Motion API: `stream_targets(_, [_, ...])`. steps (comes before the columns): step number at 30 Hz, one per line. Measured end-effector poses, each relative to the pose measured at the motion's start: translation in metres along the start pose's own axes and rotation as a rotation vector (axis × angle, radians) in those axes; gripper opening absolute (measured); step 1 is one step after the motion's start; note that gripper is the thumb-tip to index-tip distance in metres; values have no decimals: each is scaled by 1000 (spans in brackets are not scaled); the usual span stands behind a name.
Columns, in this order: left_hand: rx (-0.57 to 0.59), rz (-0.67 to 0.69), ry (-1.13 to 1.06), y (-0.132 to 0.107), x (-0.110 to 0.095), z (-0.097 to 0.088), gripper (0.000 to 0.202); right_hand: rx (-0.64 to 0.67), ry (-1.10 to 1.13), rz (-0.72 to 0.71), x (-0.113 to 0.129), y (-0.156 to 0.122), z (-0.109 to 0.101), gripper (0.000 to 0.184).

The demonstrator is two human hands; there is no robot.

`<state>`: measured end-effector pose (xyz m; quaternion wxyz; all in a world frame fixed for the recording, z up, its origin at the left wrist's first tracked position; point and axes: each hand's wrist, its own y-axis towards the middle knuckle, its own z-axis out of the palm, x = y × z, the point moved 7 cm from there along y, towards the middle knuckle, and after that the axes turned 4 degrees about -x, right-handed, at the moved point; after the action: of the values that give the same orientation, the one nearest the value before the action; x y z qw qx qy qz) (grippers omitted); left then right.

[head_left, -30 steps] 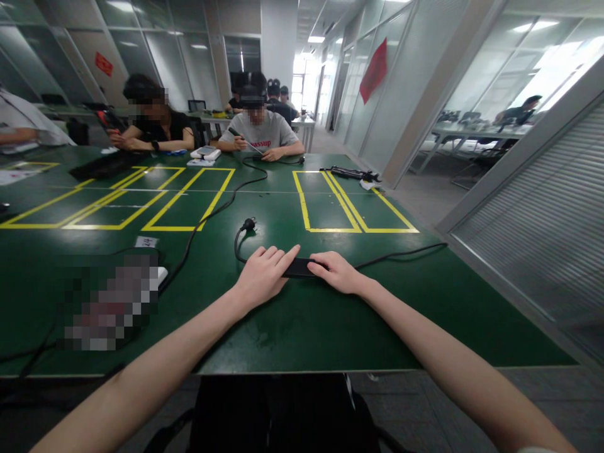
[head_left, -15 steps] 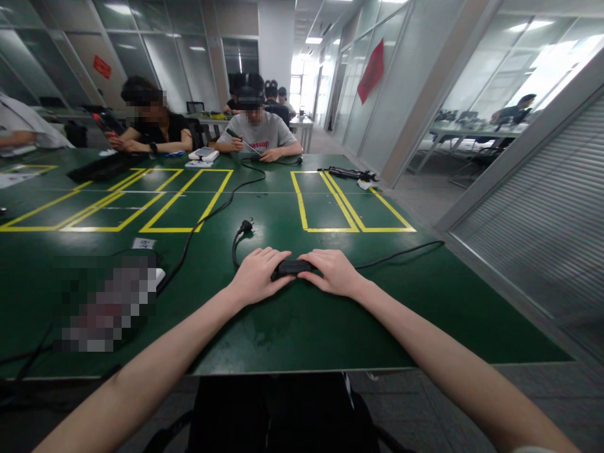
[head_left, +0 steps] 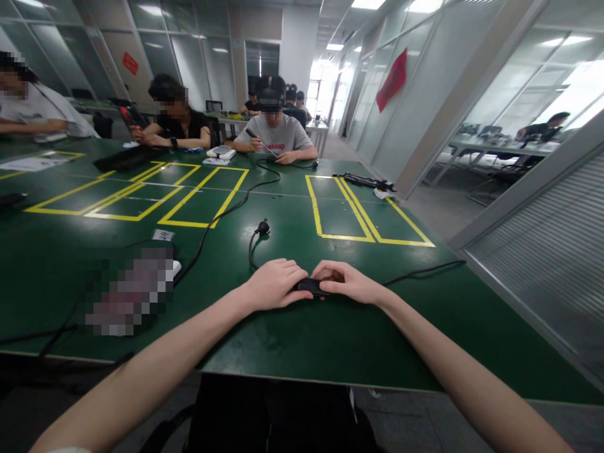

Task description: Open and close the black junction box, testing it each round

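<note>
A black power adapter [head_left: 310, 287] is held between my hands just above or on the green table [head_left: 274, 340]; I cannot tell whether it touches. My left hand [head_left: 277, 283] grips its left end, thumb along the near side. On its right end, my right hand [head_left: 352, 282] has the thumb pressed to the face and the fingers curled behind. From the left side a short cord runs to a black plug [head_left: 263, 228] lying on the table. To the right, a thin cable [head_left: 425, 272] trails toward the table's edge. My hands cover both ends of the adapter.
Yellow tape frames [head_left: 346, 238] mark the tabletop. A blurred-out object [head_left: 134, 289] lies at left beside a long black cord [head_left: 202, 245]. Black folded gear [head_left: 363, 182] sits at the far right. Across the table, a co-worker [head_left: 278, 135] holds a screwdriver-like tool; others sit leftward.
The adapter has turned in my hands, showing a smoother face. My right fingers have lifted and curled, with the thumb now on its face. The whole view has shifted and tilted slightly.
</note>
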<state>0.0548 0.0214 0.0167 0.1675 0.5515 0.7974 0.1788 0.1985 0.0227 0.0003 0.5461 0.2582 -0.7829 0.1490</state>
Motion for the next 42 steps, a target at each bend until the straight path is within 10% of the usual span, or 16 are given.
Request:
stream_targets(4, [3, 81, 8, 1, -11, 2, 52, 144, 208, 133, -5, -4, 12, 49])
stream_targets(9, [-74, 41, -1, 5, -5, -7, 41, -21, 277, 114, -11, 3, 4, 46])
stream_targets(14, [-208, 11, 37, 5, 2, -22, 37, -482, 435, 81, -24, 4, -50, 51])
stream_targets(21, [-95, -92, -115, 1, 13, -11, 33, -1255, 206, -210, -34, -44, -144, 60])
stream_targets(24, [-62, -116, -139, 0, 15, -7, 32, -1255, -157, -186, -36, -53, -154, 52])
stream_targets(29, [-1, -113, -137, -2, 14, -1, 27, -1079, -770, 249, -63, -50, -161, 35])
stream_targets(42, [36, -150, -150, -1, 16, 2, 23, -1115, -1060, 512, -105, -77, -237, 21])
